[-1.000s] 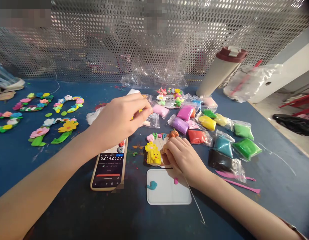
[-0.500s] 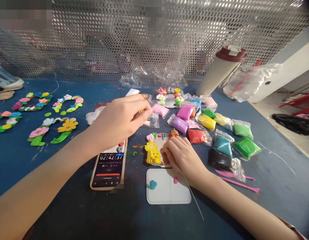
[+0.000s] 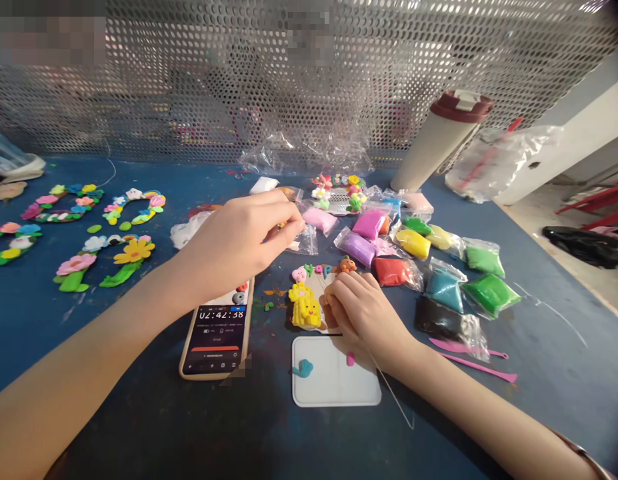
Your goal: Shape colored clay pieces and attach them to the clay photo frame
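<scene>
Pinching tiny clay bit (image 3: pixel 284 224) w/ L hand (image 3: pixel 239 243), R hand (image 3: pixel 361 313) curled by yellow clay figure (image 3: pixel 307 312), grip unclear; placing needs care.

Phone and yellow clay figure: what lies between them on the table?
Small green and orange clay crumbs lie on the blue worktable, visible in the head view.
</scene>
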`<state>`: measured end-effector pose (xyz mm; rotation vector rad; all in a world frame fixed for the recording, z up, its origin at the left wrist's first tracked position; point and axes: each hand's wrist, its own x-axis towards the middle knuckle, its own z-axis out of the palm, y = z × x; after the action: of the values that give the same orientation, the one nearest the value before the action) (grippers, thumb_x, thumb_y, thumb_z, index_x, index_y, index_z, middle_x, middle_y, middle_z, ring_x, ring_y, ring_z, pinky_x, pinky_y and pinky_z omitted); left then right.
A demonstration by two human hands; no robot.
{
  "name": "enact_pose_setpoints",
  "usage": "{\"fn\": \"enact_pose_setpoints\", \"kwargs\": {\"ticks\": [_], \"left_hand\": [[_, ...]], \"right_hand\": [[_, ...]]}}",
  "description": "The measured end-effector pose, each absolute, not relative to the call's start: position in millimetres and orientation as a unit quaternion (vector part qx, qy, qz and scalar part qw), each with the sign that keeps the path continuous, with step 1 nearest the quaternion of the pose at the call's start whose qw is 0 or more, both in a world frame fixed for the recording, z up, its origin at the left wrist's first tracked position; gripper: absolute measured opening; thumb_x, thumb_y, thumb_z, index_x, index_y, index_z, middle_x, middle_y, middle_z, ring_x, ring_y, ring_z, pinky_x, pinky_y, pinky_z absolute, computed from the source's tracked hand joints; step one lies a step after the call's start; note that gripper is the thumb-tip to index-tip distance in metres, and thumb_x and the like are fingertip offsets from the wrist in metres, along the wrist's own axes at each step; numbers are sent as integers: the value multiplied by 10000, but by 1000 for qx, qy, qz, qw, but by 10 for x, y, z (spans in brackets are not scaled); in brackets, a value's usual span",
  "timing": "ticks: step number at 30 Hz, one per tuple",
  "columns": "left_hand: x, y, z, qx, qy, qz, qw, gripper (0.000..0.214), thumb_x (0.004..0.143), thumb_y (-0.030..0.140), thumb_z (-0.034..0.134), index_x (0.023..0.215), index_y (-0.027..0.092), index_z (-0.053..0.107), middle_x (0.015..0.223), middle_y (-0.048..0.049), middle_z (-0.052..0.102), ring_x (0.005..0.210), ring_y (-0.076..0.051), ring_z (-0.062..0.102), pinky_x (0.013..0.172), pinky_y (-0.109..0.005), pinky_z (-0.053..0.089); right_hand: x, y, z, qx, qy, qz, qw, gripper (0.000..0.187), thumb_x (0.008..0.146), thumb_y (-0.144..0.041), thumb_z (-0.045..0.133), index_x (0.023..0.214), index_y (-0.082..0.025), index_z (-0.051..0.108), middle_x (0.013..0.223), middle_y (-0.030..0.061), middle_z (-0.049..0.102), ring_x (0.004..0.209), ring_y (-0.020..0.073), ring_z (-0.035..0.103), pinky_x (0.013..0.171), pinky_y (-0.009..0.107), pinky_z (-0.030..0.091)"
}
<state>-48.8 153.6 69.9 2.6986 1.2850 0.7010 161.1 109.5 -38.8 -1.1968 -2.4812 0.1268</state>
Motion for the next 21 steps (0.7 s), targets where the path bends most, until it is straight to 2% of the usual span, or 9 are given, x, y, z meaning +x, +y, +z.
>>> {"fn": "enact_pose_setpoints", "kwargs": {"ticks": [9, 17, 21], "left_hand": [[-501, 1538, 695, 881, 412, 229, 44, 236, 924, 206, 421, 767, 174, 594, 859, -24, 625, 821, -155, 592, 707, -274, 404], [-487, 1551, 668, 877, 426, 214, 53, 233, 939, 250, 422, 815, 179, 607, 867, -27, 627, 780, -159, 586, 671, -283, 405], [-488, 1558, 629, 878, 426, 214, 54, 221, 946, 244, 425, 886, 182, 629, 900, -31, 641, 828, -170, 603, 720, -291, 429]], "right_hand": [[1615, 1076, -339, -422, -880, 62, 208, 203, 944, -147, 357, 794, -185, 489, 788, 59, 547, 739, 204, 453, 698, 341, 326], [1618, 1072, -304, -417, -884, 66, 202, 185, 915, -129, 379, 788, -182, 502, 777, 66, 550, 725, 206, 449, 684, 340, 325], [1612, 1067, -312, -418, -883, 68, 204, 163, 895, -109, 394, 801, -181, 504, 788, 65, 556, 731, 203, 453, 695, 342, 326]]}}
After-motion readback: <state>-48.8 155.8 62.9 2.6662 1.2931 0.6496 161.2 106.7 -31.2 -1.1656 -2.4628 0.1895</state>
